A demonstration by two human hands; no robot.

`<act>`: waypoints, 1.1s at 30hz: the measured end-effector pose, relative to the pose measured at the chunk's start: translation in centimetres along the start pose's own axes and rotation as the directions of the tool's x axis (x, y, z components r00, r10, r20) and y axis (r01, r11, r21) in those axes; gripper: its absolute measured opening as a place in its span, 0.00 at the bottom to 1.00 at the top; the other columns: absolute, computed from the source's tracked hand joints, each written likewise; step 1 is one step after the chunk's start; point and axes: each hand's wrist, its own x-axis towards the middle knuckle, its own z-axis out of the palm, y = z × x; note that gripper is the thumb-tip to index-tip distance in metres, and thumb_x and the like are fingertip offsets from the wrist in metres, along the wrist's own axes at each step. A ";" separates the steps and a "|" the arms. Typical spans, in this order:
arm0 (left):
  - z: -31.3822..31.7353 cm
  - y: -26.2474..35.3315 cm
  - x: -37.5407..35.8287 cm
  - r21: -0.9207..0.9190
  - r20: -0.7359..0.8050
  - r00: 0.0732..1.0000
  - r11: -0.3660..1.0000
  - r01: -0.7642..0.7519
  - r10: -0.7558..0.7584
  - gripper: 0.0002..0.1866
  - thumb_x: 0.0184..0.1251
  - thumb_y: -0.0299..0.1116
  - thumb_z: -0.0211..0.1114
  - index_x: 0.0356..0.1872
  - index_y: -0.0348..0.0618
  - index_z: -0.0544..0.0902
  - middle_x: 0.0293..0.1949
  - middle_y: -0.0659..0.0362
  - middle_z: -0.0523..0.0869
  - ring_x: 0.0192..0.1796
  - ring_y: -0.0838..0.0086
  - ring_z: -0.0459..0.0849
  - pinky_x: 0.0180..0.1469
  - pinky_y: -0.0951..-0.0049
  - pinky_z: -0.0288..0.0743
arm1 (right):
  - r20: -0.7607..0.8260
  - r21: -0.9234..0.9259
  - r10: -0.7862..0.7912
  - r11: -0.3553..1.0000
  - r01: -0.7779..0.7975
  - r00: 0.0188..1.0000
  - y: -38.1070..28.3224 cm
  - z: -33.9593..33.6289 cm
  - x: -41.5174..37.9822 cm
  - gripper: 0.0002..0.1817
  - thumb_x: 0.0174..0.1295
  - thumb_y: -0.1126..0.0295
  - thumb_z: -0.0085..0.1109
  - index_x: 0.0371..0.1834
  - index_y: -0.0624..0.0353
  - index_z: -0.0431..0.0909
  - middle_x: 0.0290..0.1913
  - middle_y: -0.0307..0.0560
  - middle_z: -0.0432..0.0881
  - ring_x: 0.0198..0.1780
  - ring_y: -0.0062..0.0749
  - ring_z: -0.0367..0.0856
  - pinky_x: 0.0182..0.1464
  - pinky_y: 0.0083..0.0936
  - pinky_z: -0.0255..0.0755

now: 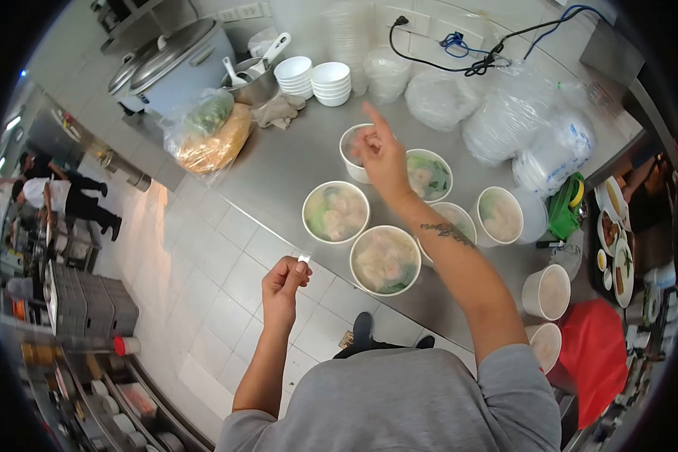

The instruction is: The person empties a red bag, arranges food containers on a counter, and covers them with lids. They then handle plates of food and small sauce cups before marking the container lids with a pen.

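My left hand is closed in a pinch on a small white piece that sticks out past the fingertips; its kind is too small to make out. Over a white soup bowl at the back hovers my right hand, one finger stretched out and the others bent and blurred, with nothing visible in it. Below that arm are bowls of dumplings with greens: the left bowl, the front bowl, the back right bowl, the right bowl and one partly hidden by the forearm.
Two filled tubs stand by a red bag at right. Along the wall sit plastic-wrapped containers, stacked white bowls, a pot and a large lidded cooker. A bagged yellow food lies near the left edge.
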 end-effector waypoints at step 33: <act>11.0 4.7 8.5 0.150 0.615 0.788 0.981 -0.119 0.002 0.11 0.66 0.32 0.59 0.25 0.38 0.76 0.25 0.65 0.77 0.31 0.82 0.71 0.37 0.81 0.65 | -0.671 0.129 0.113 0.991 -0.035 0.732 -7.2 -19.0 -5.1 0.37 0.56 0.80 0.60 0.69 0.62 0.54 0.35 0.42 0.75 0.31 0.28 0.82 0.29 0.17 0.70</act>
